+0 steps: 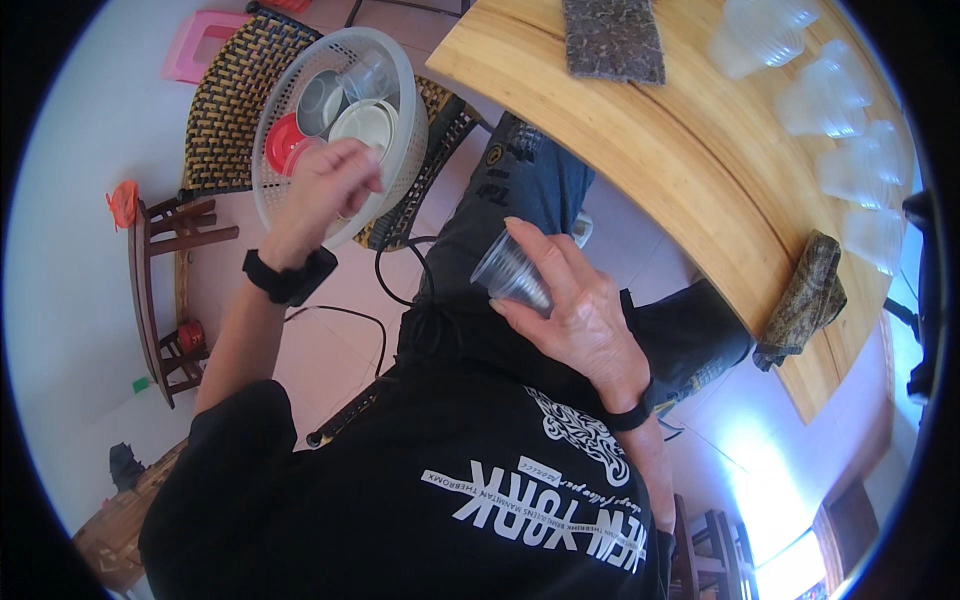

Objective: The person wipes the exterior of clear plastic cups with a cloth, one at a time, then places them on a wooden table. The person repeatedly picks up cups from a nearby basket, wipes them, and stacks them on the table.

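Note:
My right hand (pixel 581 307) grips a small clear plastic cup (pixel 511 274) from the side, thumb and fingers around it, above my lap. The cup's rim points to the left; ridged lines inside suggest nested cups, but I cannot tell. Over the near side of a white perforated plastic basket (pixel 416 112) is my left hand (pixel 334 176), its fingers curled in. Whether anything is between those fingers is hidden. Inside the basket are a red container (pixel 283 142), a grey metal cup (pixel 309 105), white round lids or bowls (pixel 356 124) and clear cups (pixel 367 73).
The basket rests on a woven chair (pixel 225 105). Stacks of clear cups (pixel 817 97) line the far side of the wooden table (pixel 675 157). A grey-brown cloth (pixel 615 41) lies flat there, and a crumpled cloth (pixel 802 300) overhangs the near edge. A black cable (pixel 384 330) loops beside my leg.

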Demonstrator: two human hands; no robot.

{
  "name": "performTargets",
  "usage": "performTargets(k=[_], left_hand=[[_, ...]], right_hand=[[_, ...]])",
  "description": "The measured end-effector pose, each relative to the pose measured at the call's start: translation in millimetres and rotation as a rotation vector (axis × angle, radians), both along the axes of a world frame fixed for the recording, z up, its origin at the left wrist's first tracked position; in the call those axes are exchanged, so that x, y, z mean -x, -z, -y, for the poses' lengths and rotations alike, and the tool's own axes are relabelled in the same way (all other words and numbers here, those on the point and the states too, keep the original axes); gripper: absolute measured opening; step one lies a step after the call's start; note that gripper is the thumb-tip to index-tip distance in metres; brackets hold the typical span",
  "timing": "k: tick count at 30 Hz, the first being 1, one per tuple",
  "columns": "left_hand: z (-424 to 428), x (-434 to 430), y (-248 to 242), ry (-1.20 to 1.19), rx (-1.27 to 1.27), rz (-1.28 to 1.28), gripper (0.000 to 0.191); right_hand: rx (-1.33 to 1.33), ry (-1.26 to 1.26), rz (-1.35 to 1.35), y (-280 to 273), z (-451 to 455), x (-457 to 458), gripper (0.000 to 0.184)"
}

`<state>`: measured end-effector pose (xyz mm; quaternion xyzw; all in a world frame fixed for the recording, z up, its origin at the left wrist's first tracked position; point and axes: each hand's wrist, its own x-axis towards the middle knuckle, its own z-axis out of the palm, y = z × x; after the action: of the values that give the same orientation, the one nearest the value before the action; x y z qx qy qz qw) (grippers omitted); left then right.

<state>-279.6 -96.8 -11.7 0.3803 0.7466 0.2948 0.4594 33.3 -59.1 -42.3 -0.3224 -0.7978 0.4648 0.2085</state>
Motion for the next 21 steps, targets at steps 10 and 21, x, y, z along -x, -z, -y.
performTargets(k=[10, 21], left_hand=[[1.2, -89.2, -15.1, 0.599, -0.159, 0.178, 0.020], [7.3, -64.9, -15.6, 0.265, -0.182, 0.294, 0.012]], right_hand=[[0.006, 0.056, -0.029, 0.2, 3.5, -2.6, 0.072], [-0.050, 0.042, -0.039, 4.0, 3.3, -2.3, 0.066]])
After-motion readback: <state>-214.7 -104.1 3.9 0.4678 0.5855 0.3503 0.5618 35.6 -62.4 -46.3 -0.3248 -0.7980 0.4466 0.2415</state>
